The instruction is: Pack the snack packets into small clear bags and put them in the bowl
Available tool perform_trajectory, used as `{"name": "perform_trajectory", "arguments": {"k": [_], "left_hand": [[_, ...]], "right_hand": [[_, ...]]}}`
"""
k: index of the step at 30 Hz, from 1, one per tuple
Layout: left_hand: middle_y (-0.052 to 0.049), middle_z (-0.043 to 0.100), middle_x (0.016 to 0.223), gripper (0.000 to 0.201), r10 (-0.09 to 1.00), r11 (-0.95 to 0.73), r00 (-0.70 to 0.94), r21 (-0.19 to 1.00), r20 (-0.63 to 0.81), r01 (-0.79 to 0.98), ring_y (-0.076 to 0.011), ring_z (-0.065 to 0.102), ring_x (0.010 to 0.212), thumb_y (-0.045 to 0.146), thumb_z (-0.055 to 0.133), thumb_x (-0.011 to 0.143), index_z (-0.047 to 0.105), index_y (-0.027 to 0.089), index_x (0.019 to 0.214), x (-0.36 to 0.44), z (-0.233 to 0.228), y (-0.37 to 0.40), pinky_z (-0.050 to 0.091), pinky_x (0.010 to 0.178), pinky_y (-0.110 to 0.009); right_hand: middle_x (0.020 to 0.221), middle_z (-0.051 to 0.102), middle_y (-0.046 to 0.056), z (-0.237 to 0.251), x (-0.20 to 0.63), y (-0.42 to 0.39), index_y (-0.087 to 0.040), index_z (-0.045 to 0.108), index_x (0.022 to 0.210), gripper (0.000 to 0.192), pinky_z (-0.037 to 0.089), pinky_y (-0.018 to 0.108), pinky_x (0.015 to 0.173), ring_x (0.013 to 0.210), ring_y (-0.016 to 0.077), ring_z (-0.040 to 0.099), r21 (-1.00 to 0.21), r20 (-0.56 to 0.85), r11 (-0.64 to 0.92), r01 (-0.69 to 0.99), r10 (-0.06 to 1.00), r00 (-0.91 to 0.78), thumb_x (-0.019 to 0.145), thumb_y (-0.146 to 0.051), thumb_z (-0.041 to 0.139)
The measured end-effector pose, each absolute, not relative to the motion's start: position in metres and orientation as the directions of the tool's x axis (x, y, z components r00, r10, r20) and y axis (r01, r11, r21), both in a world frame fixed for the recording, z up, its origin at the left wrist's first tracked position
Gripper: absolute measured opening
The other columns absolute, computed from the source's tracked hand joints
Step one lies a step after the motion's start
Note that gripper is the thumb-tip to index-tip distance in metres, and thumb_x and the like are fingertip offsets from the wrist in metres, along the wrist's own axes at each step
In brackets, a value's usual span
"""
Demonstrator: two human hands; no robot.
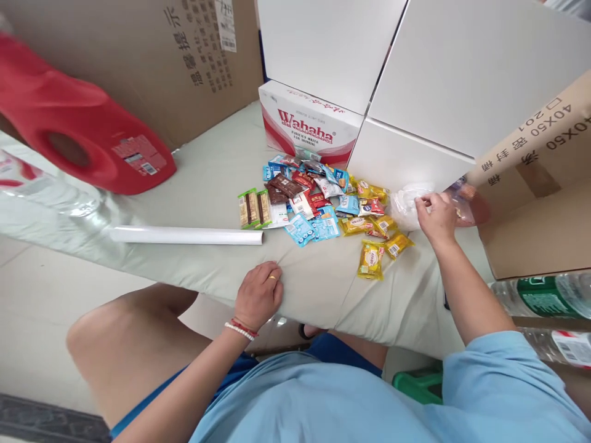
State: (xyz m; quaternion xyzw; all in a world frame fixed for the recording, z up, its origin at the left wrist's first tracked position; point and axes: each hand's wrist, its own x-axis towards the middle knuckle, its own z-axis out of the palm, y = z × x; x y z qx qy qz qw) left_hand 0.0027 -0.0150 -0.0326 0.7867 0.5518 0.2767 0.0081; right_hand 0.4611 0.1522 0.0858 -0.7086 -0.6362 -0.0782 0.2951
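Note:
My right hand [436, 216] pinches a clear, crumpled plastic bag [405, 206] at the right of the snack pile. Loosely curled, my left hand [259, 295] rests on the cloth at the table's near edge, with nothing visible in it. Yellow snack packets [370, 259] lie nearest my right hand. Beside them are blue packets [326, 224], red packets [303, 179] and dark brown packets [282, 187]. Green-edged biscuit packs [254, 208] lie at the pile's left end. Another transparent package [463, 206] sits partly hidden behind my right hand.
A white roll [189, 235] lies left of the pile. Farther left stand a red detergent jug [92, 123] and a clear bottle [46, 187]. A Wahaha carton [309, 126] backs the snacks. A cardboard box [545, 203] and bottles [545, 295] border the right side.

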Motion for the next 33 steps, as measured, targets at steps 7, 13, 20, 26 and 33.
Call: {"name": "perform_trajectory", "arguments": {"k": [7, 13, 20, 26, 33], "left_hand": [[-0.014, 0.071, 0.117, 0.023, 0.898, -0.358, 0.219, 0.348, 0.381, 0.866, -0.0300, 0.065, 0.113, 0.012, 0.052, 0.090, 0.070, 0.021, 0.102, 0.006, -0.029, -0.017, 0.054, 0.096, -0.047], [-0.013, 0.071, 0.112, 0.023, 0.903, -0.367, 0.177, 0.490, 0.391, 0.790, -0.0286, 0.065, 0.113, 0.013, 0.051, 0.090, 0.070, 0.020, 0.100, 0.003, -0.028, -0.018, 0.054, 0.099, -0.047], [-0.008, 0.068, 0.110, 0.027, 0.987, -0.149, -0.036, 0.971, 0.158, 0.185, -0.0180, 0.067, 0.089, 0.044, 0.056, 0.098, 0.065, 0.022, 0.112, 0.049, 0.000, -0.036, 0.057, 0.074, -0.032], [0.002, 0.060, 0.072, 0.050, 0.984, 0.137, 0.150, 0.958, -0.101, -0.251, -0.0123, 0.054, 0.067, 0.066, 0.074, 0.081, 0.061, 0.018, 0.083, 0.068, -0.002, -0.042, 0.044, 0.065, -0.026], [0.000, 0.067, 0.084, 0.046, 0.943, 0.334, 0.240, 0.697, -0.233, -0.634, -0.0129, 0.061, 0.076, 0.048, 0.091, 0.070, 0.066, 0.016, 0.091, 0.055, -0.002, -0.041, 0.050, 0.076, -0.027]], "right_hand": [[0.065, 0.059, -0.001, 0.076, 0.428, 0.165, -0.022, 0.063, 0.069, 0.020, 0.045, 0.033, 0.067, 0.063, 0.0164, 0.052, -0.710, 0.207, -0.121, 0.694, 0.906, 0.370, 0.069, -0.032, 0.081], [0.068, 0.051, -0.007, 0.099, 0.407, 0.127, -0.023, 0.051, 0.080, 0.041, 0.026, 0.021, 0.045, 0.050, 0.0071, 0.036, -0.958, 0.226, 0.093, 0.271, 0.829, 0.512, 0.066, -0.045, 0.082], [0.073, 0.059, -0.003, 0.049, 0.261, -0.008, -0.025, 0.060, 0.085, 0.029, 0.044, 0.025, 0.054, 0.059, 0.0130, 0.051, -0.991, 0.068, 0.049, 0.123, 0.984, 0.163, 0.076, -0.045, 0.080], [0.068, 0.056, -0.004, 0.017, 0.217, -0.050, -0.022, 0.060, 0.074, 0.038, 0.035, 0.022, 0.049, 0.054, 0.0088, 0.040, -0.959, -0.222, -0.232, -0.159, 0.972, -0.080, 0.070, -0.047, 0.088], [0.069, 0.051, -0.006, 0.058, 0.282, -0.011, -0.021, 0.062, 0.079, 0.040, 0.032, 0.015, 0.045, 0.055, 0.0059, 0.042, -0.940, -0.147, -0.104, -0.325, 0.983, 0.111, 0.063, -0.036, 0.095]]}}
